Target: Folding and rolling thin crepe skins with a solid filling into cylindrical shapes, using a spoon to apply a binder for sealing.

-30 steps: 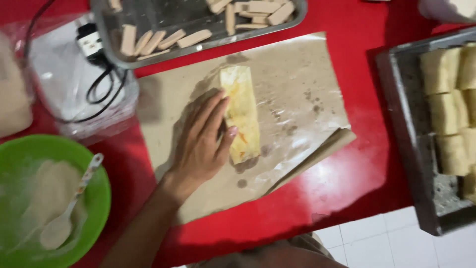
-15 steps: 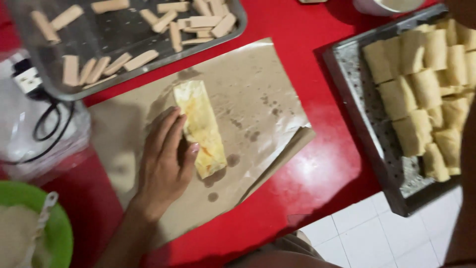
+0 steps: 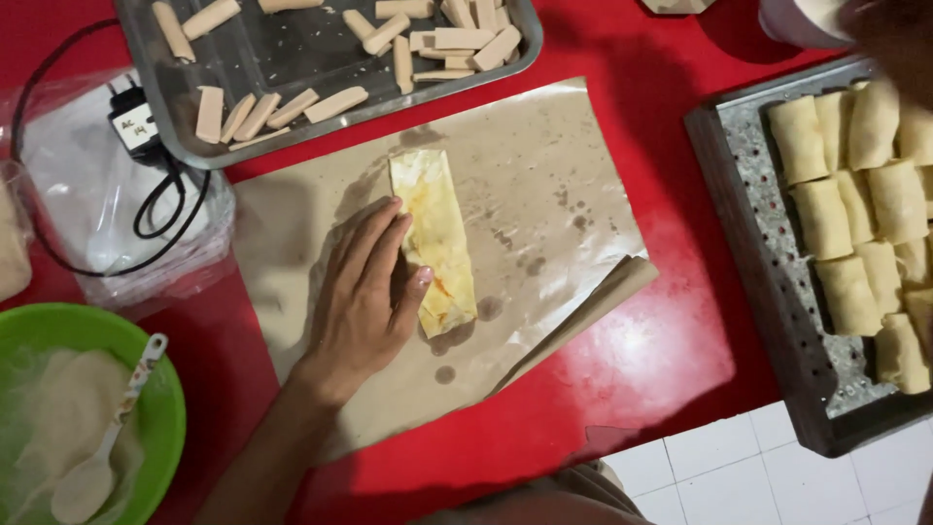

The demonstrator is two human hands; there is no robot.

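The long, pale yellow folded pastry wrapper lies lengthwise in the middle of the greasy brown sheet of paper, which is spread flat on the glossy red table. Your left hand rests palm down on the paper with fingers stretched out and together, gripping nothing; the fingertips touch the wrapper's left edge. Your right hand is only a dark blur at the upper right corner, so you cannot tell how its fingers stand. Beneath it sits a perforated metal tray filled with rolled pale pastries. Above the paper, a grey metal tray holds scattered beige filling sticks. At the lower left is a green plastic bowl of breadcrumbs with a white spoon.
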